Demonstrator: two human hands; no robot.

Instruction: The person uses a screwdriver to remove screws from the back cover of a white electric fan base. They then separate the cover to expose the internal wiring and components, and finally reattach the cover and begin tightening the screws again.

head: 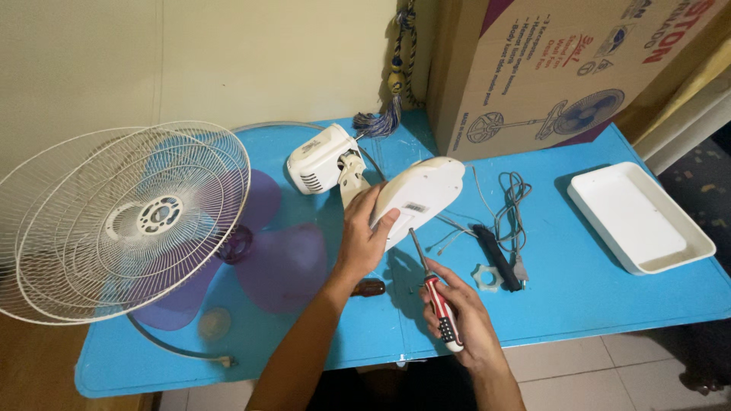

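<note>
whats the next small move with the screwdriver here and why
Probably seat the tip in a screw on the white plastic fan base: the right hand points the red-handled screwdriver at its underside, which the left hand holds tilted up.

Bare table point(579, 281) btwn cable point(512, 213) & tray point(640, 221), grilles point(122, 221) crowd left, box point(563, 68) blocks rear

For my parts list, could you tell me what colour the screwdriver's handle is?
Red and white, on the screwdriver in the right hand, head view.
</note>
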